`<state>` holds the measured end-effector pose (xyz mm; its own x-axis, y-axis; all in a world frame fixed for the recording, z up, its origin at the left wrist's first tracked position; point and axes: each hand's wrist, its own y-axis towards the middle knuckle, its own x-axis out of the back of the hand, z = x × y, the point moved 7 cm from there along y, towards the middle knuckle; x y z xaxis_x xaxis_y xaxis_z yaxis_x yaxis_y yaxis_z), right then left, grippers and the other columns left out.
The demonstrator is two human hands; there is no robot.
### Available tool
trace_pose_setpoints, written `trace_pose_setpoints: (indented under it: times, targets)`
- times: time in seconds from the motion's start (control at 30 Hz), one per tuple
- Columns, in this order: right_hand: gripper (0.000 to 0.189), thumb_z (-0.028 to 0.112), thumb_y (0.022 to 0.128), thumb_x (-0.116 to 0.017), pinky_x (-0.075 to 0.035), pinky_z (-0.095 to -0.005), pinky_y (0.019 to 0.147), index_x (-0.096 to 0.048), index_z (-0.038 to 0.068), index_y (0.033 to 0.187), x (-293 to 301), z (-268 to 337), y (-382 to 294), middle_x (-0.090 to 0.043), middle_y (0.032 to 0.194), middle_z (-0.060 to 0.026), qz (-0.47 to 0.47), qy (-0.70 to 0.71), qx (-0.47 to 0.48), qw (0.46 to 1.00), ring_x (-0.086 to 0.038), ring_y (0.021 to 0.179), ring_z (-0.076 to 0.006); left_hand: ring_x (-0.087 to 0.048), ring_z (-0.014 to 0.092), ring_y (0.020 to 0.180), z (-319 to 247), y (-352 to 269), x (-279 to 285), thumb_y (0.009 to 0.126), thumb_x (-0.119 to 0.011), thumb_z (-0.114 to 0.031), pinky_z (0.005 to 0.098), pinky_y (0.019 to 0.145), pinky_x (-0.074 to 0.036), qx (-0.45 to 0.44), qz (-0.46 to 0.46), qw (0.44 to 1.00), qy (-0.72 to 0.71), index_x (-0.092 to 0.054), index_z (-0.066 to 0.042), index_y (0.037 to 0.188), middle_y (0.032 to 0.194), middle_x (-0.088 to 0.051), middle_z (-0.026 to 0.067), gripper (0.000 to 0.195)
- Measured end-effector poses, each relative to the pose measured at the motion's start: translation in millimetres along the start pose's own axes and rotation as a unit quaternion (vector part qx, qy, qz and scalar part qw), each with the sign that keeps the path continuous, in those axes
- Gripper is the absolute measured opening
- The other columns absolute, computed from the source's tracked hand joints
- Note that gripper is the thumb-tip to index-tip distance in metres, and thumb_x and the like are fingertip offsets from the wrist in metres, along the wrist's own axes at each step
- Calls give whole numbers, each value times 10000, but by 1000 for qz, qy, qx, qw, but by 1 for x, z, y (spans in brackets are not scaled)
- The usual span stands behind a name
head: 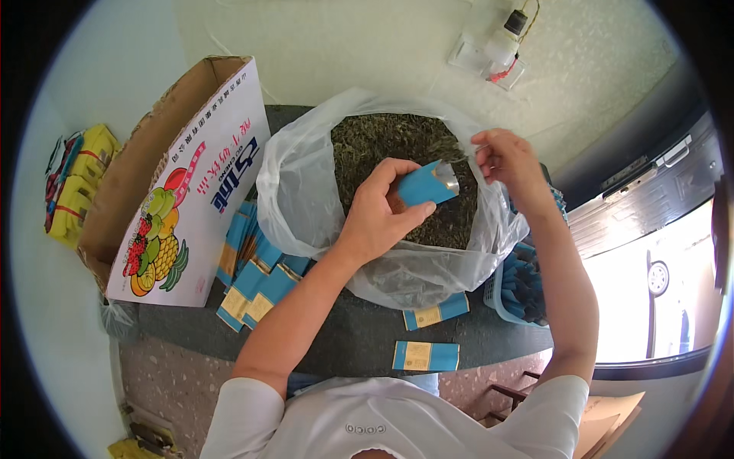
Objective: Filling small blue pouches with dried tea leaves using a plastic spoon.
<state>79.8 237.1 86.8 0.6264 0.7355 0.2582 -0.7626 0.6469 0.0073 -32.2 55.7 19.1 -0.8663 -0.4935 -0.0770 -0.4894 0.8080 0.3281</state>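
My left hand (381,215) grips a blue packet (427,185), its silvery-lined mouth open and tilted towards the right. Beneath it, dark green-brown dried leaves (395,135) fill a large clear plastic bag (298,189) with its rim folded wide. Over the bag's right rim is my right hand (504,155), fingers curled and close together; whether something small lies between them cannot be made out. Several flat blue packets (275,284) lie left of the bag. Two more, one partly under the bag (437,311) and one near the table's front edge (426,356), lie in front.
A tall printed cardboard box (189,201) stands at the left on the dark table (338,338). A light blue plastic basket (502,295) of blue packets stands right of the bag. Yellow bundles (86,178) are at far left; a plug (507,43) hangs at the wall.
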Motion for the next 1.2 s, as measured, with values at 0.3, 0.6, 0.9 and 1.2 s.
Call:
trace_pose_setpoints:
  times: [0.3, 0.6, 0.9, 1.2]
  targets:
    - [283, 272, 1018, -488, -388, -219, 552, -658, 47, 997, 5, 32, -31, -570, 714, 4, 1, -56, 22, 998, -490, 610, -69, -547, 74, 823, 8, 2, 1, 806, -766, -66, 241, 717, -474, 6, -17, 1000, 11, -557, -31, 1176, 999, -605, 21, 427]
    - [151, 22, 958, -557, -481, -262, 723, -656, -27, 1060, -60, 72, -74, -632, 883, -55, 101, -283, 292, 908, -578, 794, -111, -563, 81, 798, 9, 1, 0, 782, -781, -69, 248, 688, -473, -14, -28, 999, -18, -562, -21, 1171, 978, -614, 33, 449]
    - [159, 19, 955, -545, -451, -234, 775, -665, -31, 1046, -10, 84, -84, -619, 923, -62, -56, -243, 242, 938, -561, 825, -113, -568, 85, 848, 5, 5, -1, 827, -761, -104, 252, 737, -485, -4, -18, 999, -42, -553, -13, 1228, 999, -618, 35, 460]
    - [187, 46, 979, -529, -403, -212, 695, -643, -11, 1116, -23, 85, -101, -560, 782, -7, -69, -242, 234, 939, -495, 740, -69, -524, 75, 788, -42, 6, -2, 1032, -484, -434, 222, 681, -425, -59, 63, 991, -104, -560, -30, 1197, 976, -604, 29, 443]
